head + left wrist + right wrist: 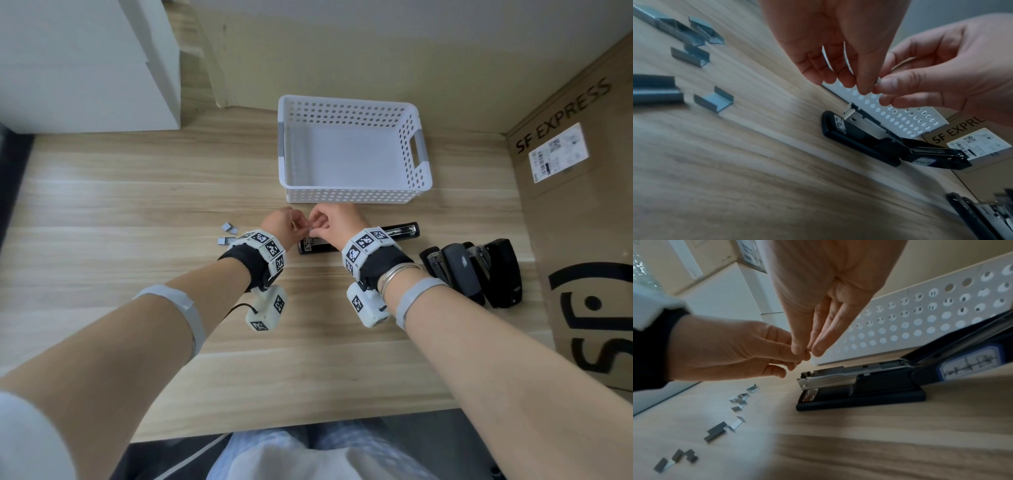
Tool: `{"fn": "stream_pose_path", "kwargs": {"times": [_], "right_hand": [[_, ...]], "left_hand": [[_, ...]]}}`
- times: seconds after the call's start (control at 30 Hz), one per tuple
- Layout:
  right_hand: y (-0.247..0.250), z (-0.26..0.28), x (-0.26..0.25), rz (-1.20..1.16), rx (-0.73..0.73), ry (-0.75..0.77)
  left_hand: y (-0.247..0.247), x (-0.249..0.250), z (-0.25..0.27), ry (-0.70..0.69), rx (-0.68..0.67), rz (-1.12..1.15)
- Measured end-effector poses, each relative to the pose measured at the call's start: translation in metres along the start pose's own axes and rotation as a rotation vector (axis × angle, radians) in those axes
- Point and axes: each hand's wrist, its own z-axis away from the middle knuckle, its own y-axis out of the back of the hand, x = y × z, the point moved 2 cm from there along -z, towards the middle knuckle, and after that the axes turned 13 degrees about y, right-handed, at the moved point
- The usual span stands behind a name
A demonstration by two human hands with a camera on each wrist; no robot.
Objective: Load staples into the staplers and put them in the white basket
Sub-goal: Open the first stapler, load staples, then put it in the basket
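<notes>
My left hand (290,224) and right hand (317,226) meet fingertip to fingertip just above the table, in front of the white basket (352,197). Together they pinch a small staple strip (877,80), mostly hidden by the fingertips. Below them a black stapler (359,240) lies on the table with its top swung open and its metal staple channel (838,376) exposed. In the left wrist view my left hand (863,87) comes from above and my right hand (882,90) from the right. The basket holds nothing.
Several loose staple strips (227,233) lie on the wooden table left of my hands. Other black staplers (472,270) sit grouped at the right, beside a large cardboard box (582,212). White cabinets (85,61) stand at the back left.
</notes>
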Motion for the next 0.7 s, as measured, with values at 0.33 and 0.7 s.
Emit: {"fn": "stream_pose_path", "kwargs": {"times": [0.33,0.7], "right_hand": [[-0.003,-0.001,-0.003,0.149,-0.126,-0.015],[-0.016,0.003,-0.002,0.26,-0.149,0.021]], "left_hand": [[-0.004,-0.003,0.002,-0.002,0.051,-0.092],[-0.01,-0.018,0.005,-0.025,-0.025,-0.22]]}}
